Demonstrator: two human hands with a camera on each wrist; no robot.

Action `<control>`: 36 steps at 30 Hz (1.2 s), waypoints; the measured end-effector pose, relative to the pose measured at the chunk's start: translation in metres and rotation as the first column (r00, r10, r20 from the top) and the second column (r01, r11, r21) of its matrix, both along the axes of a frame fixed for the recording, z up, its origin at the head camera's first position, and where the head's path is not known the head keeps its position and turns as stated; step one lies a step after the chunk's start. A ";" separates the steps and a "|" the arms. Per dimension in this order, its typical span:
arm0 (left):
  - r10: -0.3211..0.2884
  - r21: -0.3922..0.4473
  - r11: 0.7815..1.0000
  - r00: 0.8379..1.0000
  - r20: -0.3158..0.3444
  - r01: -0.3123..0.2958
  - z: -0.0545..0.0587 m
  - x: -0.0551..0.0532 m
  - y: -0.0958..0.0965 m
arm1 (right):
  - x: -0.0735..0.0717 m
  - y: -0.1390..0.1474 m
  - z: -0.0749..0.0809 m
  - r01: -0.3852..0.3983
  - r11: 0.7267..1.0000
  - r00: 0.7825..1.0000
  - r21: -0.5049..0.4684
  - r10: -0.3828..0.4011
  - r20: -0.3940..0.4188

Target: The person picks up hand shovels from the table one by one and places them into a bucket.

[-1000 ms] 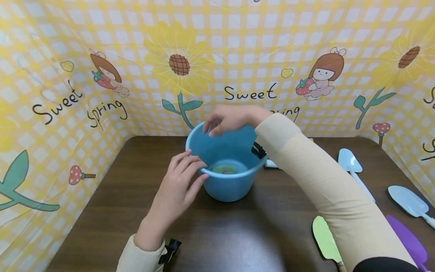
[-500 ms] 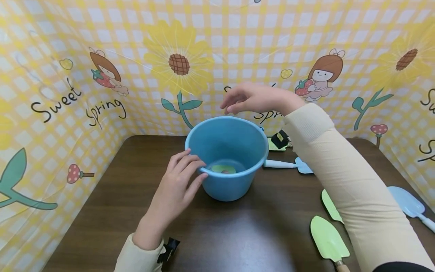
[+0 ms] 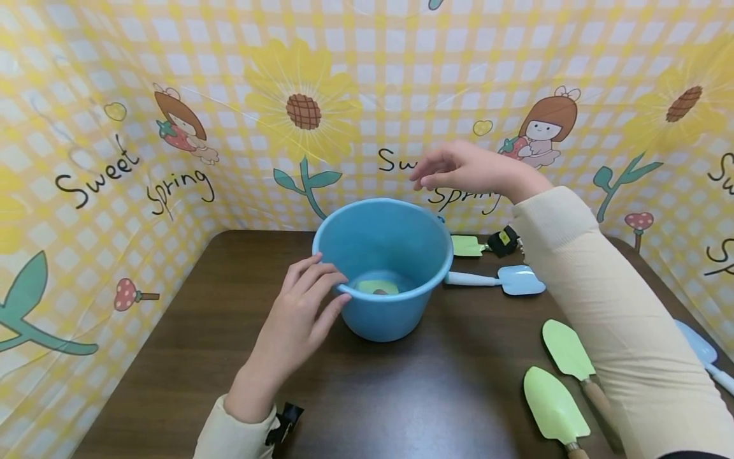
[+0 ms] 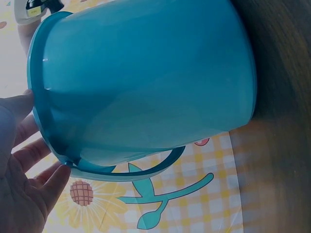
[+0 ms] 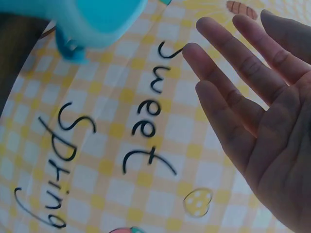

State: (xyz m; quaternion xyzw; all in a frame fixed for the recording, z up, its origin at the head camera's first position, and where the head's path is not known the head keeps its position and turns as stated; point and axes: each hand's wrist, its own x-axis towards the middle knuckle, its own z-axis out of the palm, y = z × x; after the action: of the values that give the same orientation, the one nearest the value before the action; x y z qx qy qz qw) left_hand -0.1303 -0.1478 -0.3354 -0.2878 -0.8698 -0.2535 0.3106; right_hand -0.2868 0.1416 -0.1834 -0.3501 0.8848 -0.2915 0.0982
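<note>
A blue plastic bucket [image 3: 383, 319] stands upright on the table, with a light green flat piece [image 3: 376, 287] at its bottom, whose full shape I cannot make out. My left hand [image 3: 292, 319] rests its fingers on the bucket's left rim; in the left wrist view the relaxed fingers [image 4: 29, 155] lie along that rim, near where the curved handle [image 4: 141, 174] joins. Higher up and to the right of the bucket, my right hand [image 3: 467, 169] is in the air with nothing in it. Its fingers [image 5: 243, 63] are spread and nearly straight in the right wrist view.
Right of the bucket lie a light blue trowel [image 3: 518, 280] and a green trowel [image 3: 467, 245]. Two more green trowels [image 3: 568, 347] lie nearer, partly under the right sleeve [image 3: 608, 319]. Another blue trowel [image 3: 696, 341] is at the far right. A checked cloth [image 3: 390, 95] hangs behind.
My right hand has risen from over the bucket's opening and moved right, uncovering the bucket's inside and the trowels beside it. My left hand has stayed on the rim.
</note>
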 end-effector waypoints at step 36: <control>0.001 -0.003 1.000 1.000 -0.005 -0.001 0.000 0.001 0.000 | -0.020 0.078 -0.108 0.223 0.974 0.967 0.044 -0.227 0.119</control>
State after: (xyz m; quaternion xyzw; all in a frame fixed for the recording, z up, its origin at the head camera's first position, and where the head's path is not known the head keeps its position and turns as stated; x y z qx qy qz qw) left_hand -0.1294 -0.1479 -0.3355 -0.2887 -0.8695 -0.2513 0.3122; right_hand -0.3066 0.2192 -0.2915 -0.2273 0.9153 -0.3084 0.1242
